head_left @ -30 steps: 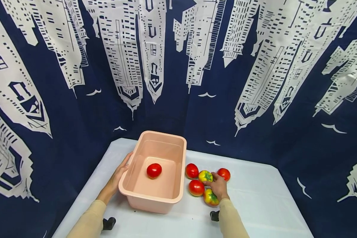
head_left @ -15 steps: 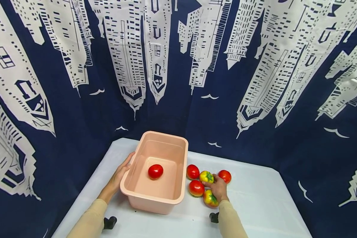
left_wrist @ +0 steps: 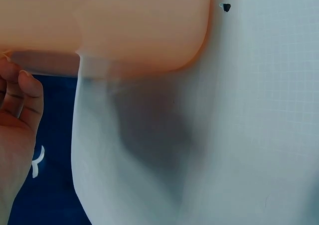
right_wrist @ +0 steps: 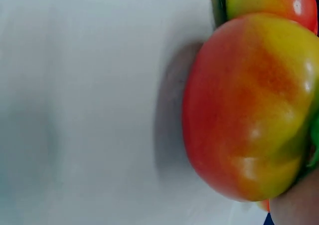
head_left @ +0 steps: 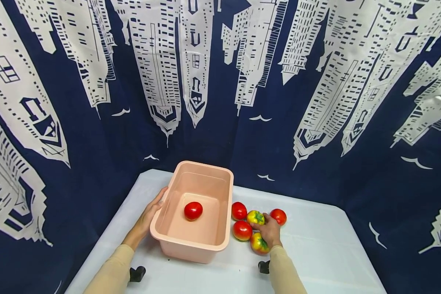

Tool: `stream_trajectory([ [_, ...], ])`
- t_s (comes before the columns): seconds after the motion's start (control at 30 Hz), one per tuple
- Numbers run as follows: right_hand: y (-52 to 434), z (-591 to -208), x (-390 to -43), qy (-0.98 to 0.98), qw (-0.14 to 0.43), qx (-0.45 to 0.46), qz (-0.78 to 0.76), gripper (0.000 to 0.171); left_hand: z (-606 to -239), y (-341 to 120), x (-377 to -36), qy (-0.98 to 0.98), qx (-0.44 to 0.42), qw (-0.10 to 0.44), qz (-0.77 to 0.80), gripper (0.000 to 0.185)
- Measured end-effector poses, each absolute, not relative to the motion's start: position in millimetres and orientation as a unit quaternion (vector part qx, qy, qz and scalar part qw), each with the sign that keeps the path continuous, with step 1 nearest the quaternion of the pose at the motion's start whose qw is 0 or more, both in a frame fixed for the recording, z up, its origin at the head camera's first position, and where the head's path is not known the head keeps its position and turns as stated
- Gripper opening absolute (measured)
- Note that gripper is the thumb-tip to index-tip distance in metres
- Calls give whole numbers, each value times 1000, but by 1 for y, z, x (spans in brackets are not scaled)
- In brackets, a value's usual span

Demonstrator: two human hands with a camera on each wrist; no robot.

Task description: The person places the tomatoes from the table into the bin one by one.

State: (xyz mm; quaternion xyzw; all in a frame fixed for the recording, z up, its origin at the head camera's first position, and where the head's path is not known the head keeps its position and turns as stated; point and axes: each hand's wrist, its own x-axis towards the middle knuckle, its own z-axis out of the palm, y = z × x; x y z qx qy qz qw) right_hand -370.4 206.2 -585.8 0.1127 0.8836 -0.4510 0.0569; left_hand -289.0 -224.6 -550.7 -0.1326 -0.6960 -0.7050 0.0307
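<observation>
My left hand [head_left: 145, 218] rests against the outer left side of a pink plastic bin [head_left: 191, 241], fingers along its wall below the rim. In the left wrist view, its fingertips [left_wrist: 31, 84] are at the underside of the rim. A red tomato [head_left: 193, 210] lies inside the bin. To the bin's right, my right hand [head_left: 271, 232] holds a yellow tomato with a green star-shaped top [head_left: 255, 217], thumb on the near side and fingers on the right. A red-and-yellow tomato [head_left: 259, 243] sits just below that hand and looms large in the right wrist view.
Two red tomatoes [head_left: 242, 230] lie between the bin and the yellow one. Another red tomato [head_left: 278, 216] sits beyond the right hand. All stand on a white-covered table [head_left: 327, 249], backed by a dark blue curtain [head_left: 206, 147] with white buildings. Black wrist-camera parts [head_left: 136, 274] show by the sleeves.
The head view has shifted slightly, so everything sits a little further right in it. Both hands keep their places against the bin and the yellow tomato.
</observation>
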Motion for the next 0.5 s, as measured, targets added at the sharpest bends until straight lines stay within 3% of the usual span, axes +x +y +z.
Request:
stream_trajectory([
  [0.5, 195, -560, -375, 886, 33, 80, -455, 78, -550, -223, -288, -692, -144, 31, -707, 55],
])
